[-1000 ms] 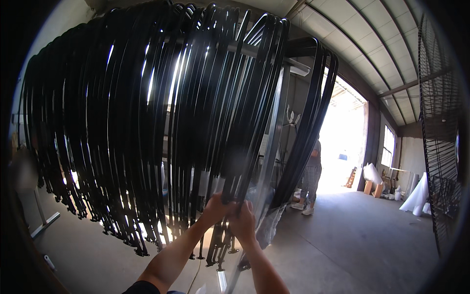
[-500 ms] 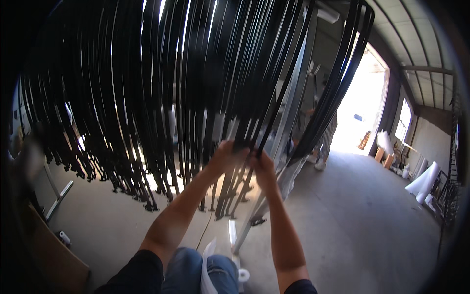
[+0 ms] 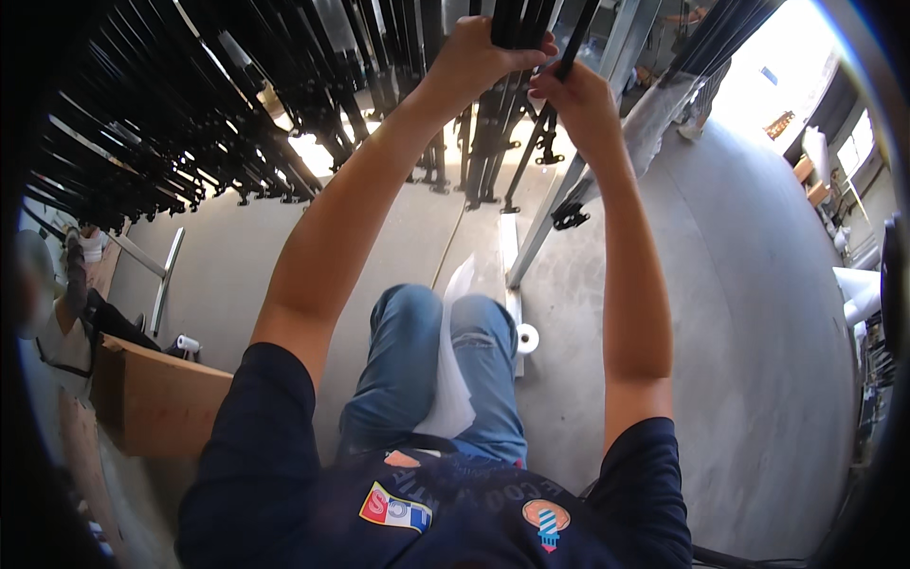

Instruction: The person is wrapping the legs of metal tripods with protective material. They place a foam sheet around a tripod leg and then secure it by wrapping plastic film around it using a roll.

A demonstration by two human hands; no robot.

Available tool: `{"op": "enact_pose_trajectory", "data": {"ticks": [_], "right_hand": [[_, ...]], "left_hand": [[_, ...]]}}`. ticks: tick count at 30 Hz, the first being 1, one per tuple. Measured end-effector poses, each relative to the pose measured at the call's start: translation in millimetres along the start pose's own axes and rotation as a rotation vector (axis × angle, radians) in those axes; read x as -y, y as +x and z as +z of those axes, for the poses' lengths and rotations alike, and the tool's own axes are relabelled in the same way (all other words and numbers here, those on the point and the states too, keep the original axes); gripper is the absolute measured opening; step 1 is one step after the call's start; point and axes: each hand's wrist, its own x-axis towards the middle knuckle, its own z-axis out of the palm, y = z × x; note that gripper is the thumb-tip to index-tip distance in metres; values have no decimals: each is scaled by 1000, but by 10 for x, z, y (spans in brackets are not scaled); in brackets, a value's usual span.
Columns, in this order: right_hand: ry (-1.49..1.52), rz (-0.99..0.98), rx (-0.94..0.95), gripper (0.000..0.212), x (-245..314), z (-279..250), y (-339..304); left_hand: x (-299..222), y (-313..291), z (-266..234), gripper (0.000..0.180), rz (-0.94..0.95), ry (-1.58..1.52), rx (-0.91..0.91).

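Note:
Many long black metal bars with small fittings at their lower ends hang in rows in front of me. My left hand (image 3: pixel 474 62) is closed round a bundle of black bars (image 3: pixel 489 142), its thumb reaching across them toward the right. Close beside it, my right hand (image 3: pixel 583 102) is closed on a single thin black bar (image 3: pixel 577 40) that slants down past the bundle. The fingertips of both hands are nearly touching. From my waist a white translucent sheet (image 3: pixel 453 375) hangs down between my legs.
A grey metal post (image 3: pixel 543 242) stands right of the bars, with a plastic-wrapped bar bundle (image 3: pixel 654 114) beyond it. A white roll (image 3: pixel 526 339) lies by the post's foot. At left are a cardboard box (image 3: pixel 171 398) and another person (image 3: pixel 66 332). Someone stands near the bright doorway.
The view has tilted down, so my hands and the bars appear higher and my shirt and legs show more. Both hands remain at the bars, side by side.

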Motion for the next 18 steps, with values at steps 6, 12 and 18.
{"op": "enact_pose_trajectory", "data": {"ticks": [6,12,18], "right_hand": [[230,51,3,16,-14,-112,-150],[127,99,10,15,-53,-74,-146],[-38,298,135,19,106,-174,-189]], "left_hand": [[240,-155,90,26,-94,64,-38],[400,-187,88,25,8,-34,2],[-21,-249,88,24,-427,136,74]]}}
